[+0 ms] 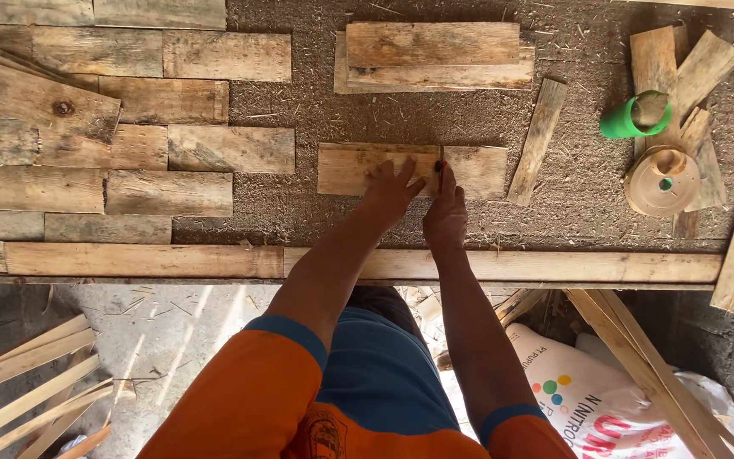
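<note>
A short weathered wooden plank [346, 168] lies flat on a rough grey board surface [316, 102]. My left hand [391, 189] presses flat on the plank with the fingers spread. My right hand [445, 212] sits just to its right, closed around a thin red pencil [440, 166] whose tip touches the plank's face near the middle.
Rows of weathered planks [172, 144] cover the left of the surface. Two stacked planks [433, 55] lie at the back, a narrow strip [537, 140] leans right of the plank. A green bottle [635, 117] and tan cap [663, 180] rest on scraps. Long battens [503, 265] edge the front.
</note>
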